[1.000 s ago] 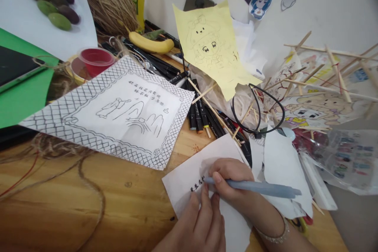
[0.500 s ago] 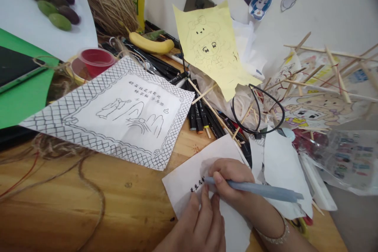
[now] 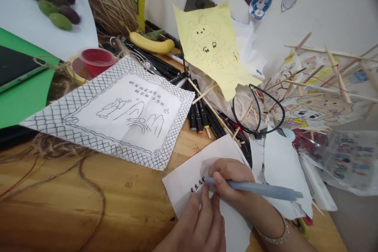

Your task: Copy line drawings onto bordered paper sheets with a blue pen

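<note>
My right hand is closed around a blue-grey pen, its writing end low over a white sheet of paper. A short row of black handwritten characters runs up to the pen; the tip itself is hidden by my fingers. My left hand lies on the same sheet just below the writing, fingers stretched out and pressing the paper to the table. Up and left of the sheet is a white drawing with a cross-hatched border, mountains, a bridge and characters.
Behind the sheet lie black markers, thin wooden sticks, a black cable and a yellow drawing. Torn white paper is to the right. A banana, a red cup and twine are left.
</note>
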`<control>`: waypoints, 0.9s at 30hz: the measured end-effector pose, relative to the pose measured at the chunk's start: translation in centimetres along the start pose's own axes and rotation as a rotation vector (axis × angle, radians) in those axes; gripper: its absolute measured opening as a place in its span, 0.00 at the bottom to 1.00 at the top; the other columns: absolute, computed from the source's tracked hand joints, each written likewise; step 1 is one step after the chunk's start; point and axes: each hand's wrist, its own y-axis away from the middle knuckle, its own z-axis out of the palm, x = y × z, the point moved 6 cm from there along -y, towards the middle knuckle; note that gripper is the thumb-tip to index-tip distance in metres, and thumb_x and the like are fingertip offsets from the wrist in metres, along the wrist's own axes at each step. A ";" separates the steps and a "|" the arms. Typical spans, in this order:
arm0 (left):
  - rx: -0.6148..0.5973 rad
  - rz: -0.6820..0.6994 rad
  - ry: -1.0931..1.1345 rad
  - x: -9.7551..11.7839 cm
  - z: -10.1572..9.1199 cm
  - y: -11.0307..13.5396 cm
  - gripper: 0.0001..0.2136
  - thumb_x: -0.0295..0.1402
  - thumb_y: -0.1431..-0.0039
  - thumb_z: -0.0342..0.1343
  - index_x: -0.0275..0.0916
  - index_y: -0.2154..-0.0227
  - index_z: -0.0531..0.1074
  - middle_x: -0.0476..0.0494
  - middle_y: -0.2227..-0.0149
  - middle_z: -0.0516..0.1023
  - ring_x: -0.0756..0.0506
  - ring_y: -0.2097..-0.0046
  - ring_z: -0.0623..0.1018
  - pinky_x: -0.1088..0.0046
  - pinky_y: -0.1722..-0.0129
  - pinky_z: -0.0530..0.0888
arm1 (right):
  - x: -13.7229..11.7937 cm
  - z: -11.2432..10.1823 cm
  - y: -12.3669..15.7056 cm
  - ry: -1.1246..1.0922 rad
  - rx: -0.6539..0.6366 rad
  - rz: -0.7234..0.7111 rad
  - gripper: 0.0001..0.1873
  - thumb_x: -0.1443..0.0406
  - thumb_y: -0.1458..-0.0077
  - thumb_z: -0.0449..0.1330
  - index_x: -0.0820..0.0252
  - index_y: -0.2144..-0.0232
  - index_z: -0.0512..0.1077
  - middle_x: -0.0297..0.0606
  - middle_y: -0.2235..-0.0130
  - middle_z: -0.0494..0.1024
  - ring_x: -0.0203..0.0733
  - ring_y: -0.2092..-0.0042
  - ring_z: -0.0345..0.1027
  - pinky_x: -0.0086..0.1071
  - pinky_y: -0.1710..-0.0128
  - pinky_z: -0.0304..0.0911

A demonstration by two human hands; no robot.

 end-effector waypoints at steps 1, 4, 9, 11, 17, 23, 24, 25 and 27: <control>-0.001 0.005 -0.002 0.0 0.0 0.0 0.12 0.38 0.37 0.50 0.39 0.55 0.72 0.40 0.52 0.76 0.37 0.52 0.74 0.56 0.54 0.62 | 0.0 0.0 0.0 -0.009 0.010 0.000 0.20 0.69 0.41 0.49 0.57 0.85 0.62 0.34 0.81 0.71 0.36 0.77 0.67 0.29 0.75 0.66; -0.001 0.001 -0.006 0.0 0.1 0.0 0.12 0.37 0.36 0.49 0.39 0.56 0.72 0.41 0.53 0.77 0.37 0.53 0.74 0.56 0.54 0.62 | 0.0 0.0 0.0 -0.039 0.023 -0.002 0.20 0.69 0.41 0.50 0.57 0.85 0.60 0.34 0.81 0.71 0.36 0.77 0.67 0.29 0.75 0.66; 0.015 -0.010 0.010 0.0 0.0 -0.1 0.12 0.36 0.37 0.49 0.38 0.57 0.73 0.40 0.53 0.77 0.37 0.53 0.74 0.56 0.54 0.62 | 0.2 0.1 0.1 -0.064 0.022 0.002 0.20 0.70 0.42 0.49 0.56 0.85 0.58 0.34 0.81 0.71 0.36 0.77 0.67 0.29 0.75 0.66; 0.018 -0.011 0.014 0.0 0.0 -0.1 0.12 0.36 0.37 0.50 0.38 0.57 0.73 0.39 0.53 0.77 0.37 0.53 0.74 0.56 0.54 0.61 | 0.3 0.1 0.1 -0.058 0.012 0.013 0.19 0.70 0.42 0.50 0.56 0.85 0.58 0.34 0.81 0.71 0.36 0.77 0.67 0.29 0.75 0.66; 0.008 -0.012 0.014 0.0 0.1 0.0 0.12 0.37 0.37 0.50 0.38 0.57 0.73 0.39 0.54 0.77 0.37 0.53 0.74 0.56 0.54 0.62 | 0.1 0.0 0.0 -0.082 0.006 -0.008 0.18 0.71 0.43 0.50 0.56 0.84 0.60 0.34 0.81 0.71 0.36 0.78 0.67 0.29 0.76 0.66; 0.002 -0.005 0.007 0.1 0.2 0.0 0.11 0.36 0.36 0.49 0.39 0.57 0.70 0.41 0.52 0.76 0.37 0.53 0.74 0.54 0.54 0.61 | 0.1 -0.3 0.1 -0.028 0.045 0.040 0.17 0.71 0.44 0.49 0.55 0.83 0.58 0.33 0.81 0.70 0.38 0.78 0.68 0.30 0.76 0.64; -0.012 0.000 0.006 0.1 0.2 0.0 0.11 0.37 0.36 0.49 0.39 0.56 0.70 0.42 0.52 0.76 0.37 0.52 0.74 0.54 0.54 0.60 | 0.1 -0.3 0.1 -0.026 0.044 0.039 0.16 0.72 0.44 0.49 0.55 0.83 0.57 0.33 0.82 0.70 0.38 0.78 0.69 0.31 0.77 0.64; -0.024 0.005 0.004 0.1 0.3 0.0 0.10 0.37 0.36 0.48 0.39 0.56 0.69 0.42 0.52 0.76 0.38 0.52 0.74 0.54 0.54 0.60 | 0.0 -0.2 0.0 -0.024 0.042 0.040 0.16 0.72 0.45 0.49 0.54 0.82 0.56 0.33 0.82 0.70 0.39 0.78 0.69 0.31 0.77 0.63; -0.039 0.009 0.008 0.0 0.3 -0.1 0.10 0.36 0.35 0.47 0.39 0.55 0.69 0.43 0.51 0.76 0.38 0.52 0.74 0.53 0.54 0.59 | 0.0 -0.1 -0.1 -0.021 0.035 0.042 0.15 0.73 0.46 0.48 0.54 0.82 0.54 0.33 0.82 0.70 0.40 0.78 0.69 0.32 0.78 0.63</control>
